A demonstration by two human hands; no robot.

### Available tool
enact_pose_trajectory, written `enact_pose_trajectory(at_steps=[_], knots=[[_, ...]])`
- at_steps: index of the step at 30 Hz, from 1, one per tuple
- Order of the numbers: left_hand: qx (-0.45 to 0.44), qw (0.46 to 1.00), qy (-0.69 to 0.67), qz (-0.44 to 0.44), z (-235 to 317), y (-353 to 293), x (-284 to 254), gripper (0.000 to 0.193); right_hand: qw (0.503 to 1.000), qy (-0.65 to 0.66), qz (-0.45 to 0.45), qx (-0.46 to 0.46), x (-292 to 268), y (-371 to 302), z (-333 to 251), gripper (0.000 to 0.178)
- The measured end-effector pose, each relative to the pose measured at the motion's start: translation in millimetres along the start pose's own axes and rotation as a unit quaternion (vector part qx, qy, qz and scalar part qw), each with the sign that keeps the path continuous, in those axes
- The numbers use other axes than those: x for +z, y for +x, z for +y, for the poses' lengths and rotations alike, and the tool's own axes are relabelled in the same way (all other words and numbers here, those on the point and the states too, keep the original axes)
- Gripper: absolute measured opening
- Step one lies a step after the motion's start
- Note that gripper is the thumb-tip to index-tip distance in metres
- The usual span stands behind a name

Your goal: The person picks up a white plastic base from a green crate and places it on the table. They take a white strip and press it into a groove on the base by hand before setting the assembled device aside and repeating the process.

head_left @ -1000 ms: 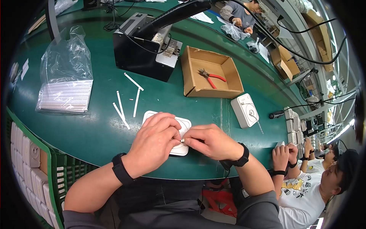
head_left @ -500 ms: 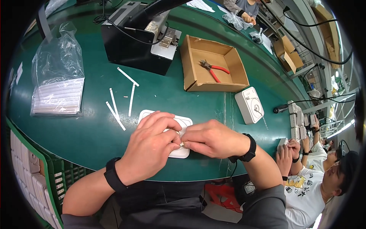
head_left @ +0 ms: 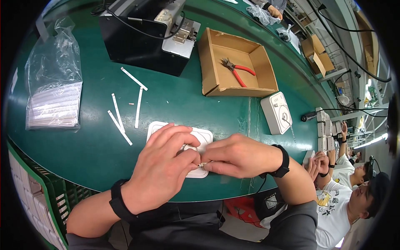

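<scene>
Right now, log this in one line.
Left hand: at small pale piece | Right hand: pinching it | Beneath: white case | Beyond: pliers in cardboard box

On the white T-shirt [head_left: 335,223] of the person at the right, large dark written characters [head_left: 329,207] stand beside a yellow cartoon figure [head_left: 323,198]. A 2nd white shirt [head_left: 345,173] behind it carries a yellow print, too small to make out. Rows of fine dark marks run across the stacked white strips [head_left: 55,106] in the clear bag [head_left: 54,56], too small to read. The 4 loose strips [head_left: 138,107] on the desk [head_left: 96,158] bear tiny marks, also unreadable. Below the desk edge, a black item [head_left: 262,205] shows a pale square label [head_left: 271,201], its content blurred
</scene>
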State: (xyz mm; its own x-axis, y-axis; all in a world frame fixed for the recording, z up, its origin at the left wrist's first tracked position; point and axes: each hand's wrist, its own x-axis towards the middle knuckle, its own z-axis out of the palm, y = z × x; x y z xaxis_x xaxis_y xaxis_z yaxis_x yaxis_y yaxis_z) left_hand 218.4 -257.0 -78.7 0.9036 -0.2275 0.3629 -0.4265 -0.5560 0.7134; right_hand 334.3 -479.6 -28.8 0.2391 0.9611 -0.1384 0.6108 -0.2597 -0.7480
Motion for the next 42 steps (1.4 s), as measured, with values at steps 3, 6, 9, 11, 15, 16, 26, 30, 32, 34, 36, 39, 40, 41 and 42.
enact_pose_trajectory(at_steps=[3, 6, 9, 11, 15, 16, 26, 30, 32, 34, 36, 39, 40, 41, 42], knots=[[0.004, 1.000, 0.005, 0.004, 0, 0, -2, 0.014, 0.999, 0.035, -0.040, -0.002, -9, 7, 1, 0.012], [0.003, 1.000, -0.004, 0.009, 0, -1, 1, 0.015, 0.994, -0.006, -0.100, 0.032, -16, 12, -4, 0.010], [-0.006, 1.000, -0.011, 0.020, -2, -2, 1, 0.015, 0.995, -0.033, -0.088, 0.021, -19, 19, -9, 0.008], [-0.014, 0.999, -0.016, 0.025, -2, -1, 1, 0.015, 0.995, -0.044, -0.085, 0.016, -18, 21, -9, 0.007], [-0.020, 0.999, -0.038, 0.023, -4, 0, -1, 0.015, 0.996, -0.044, -0.080, 0.009, -17, 21, -6, 0.006], [-0.015, 0.999, -0.049, 0.018, -6, 0, -1, 0.015, 0.996, -0.033, -0.082, 0.008, -17, 21, -5, 0.005], [-0.012, 0.998, -0.064, 0.018, -4, -2, 1, 0.014, 0.998, 0.011, -0.057, 0.008, -15, 16, 1, 0.007], [-0.009, 0.998, -0.067, 0.016, -3, -1, 0, 0.015, 0.999, 0.012, -0.033, -0.001, -8, 16, 1, 0.006], [-0.011, 0.998, -0.069, 0.012, -3, 0, -2, 0.015, 0.999, 0.007, -0.035, -0.005, -8, 17, 1, 0.006], [-0.013, 0.997, -0.078, 0.006, -3, 1, -3, 0.016, 0.999, -0.004, -0.041, -0.008, -9, 18, 0, 0.005], [-0.014, 0.997, -0.077, 0.003, -2, 0, -2, 0.016, 0.999, 0.000, -0.042, -0.009, -8, 16, 0, 0.006], [-0.016, 0.997, -0.080, -0.002, -2, 0, -3, 0.016, 0.999, 0.008, -0.045, -0.007, -6, 15, 0, 0.006], [-0.017, 0.996, -0.082, -0.003, -2, 0, -3, 0.016, 0.999, 0.005, -0.043, -0.007, -4, 15, 0, 0.006], [-0.018, 0.996, -0.084, -0.004, -3, 1, -4, 0.016, 0.999, 0.002, -0.041, -0.008, -4, 15, 0, 0.007], [-0.020, 0.996, -0.086, -0.006, -3, 2, -4, 0.016, 0.999, -0.002, -0.039, -0.007, -4, 16, 0, 0.007]])
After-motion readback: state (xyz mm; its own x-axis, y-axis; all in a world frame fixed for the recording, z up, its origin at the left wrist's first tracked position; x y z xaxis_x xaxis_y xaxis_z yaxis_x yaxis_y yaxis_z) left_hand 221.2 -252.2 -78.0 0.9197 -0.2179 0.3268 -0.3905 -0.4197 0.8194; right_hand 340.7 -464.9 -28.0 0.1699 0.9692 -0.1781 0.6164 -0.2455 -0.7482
